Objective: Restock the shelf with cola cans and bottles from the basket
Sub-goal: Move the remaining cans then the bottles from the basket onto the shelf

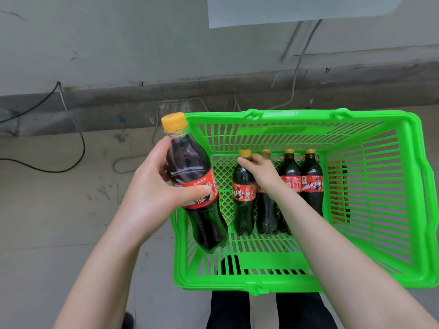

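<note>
A green plastic basket [384,186] stands on the floor at the right. Several cola bottles with yellow caps and red labels lie side by side on its bottom. My left hand [152,193] grips one cola bottle [192,184] around its label, lifted above the basket's left rim and tilted with its cap up. My right hand [261,174] reaches into the basket and curls over the necks of the leftmost lying bottle [243,203] and the one beside it [267,214]. Two more bottles [311,186] lie to the right.
A grey wall with a dark skirting band [118,100] runs behind the basket. Black and white cables [78,148] trail over the concrete floor at the left. A pale panel [297,10] hangs at the top. My dark trouser legs [268,312] stand just below the basket.
</note>
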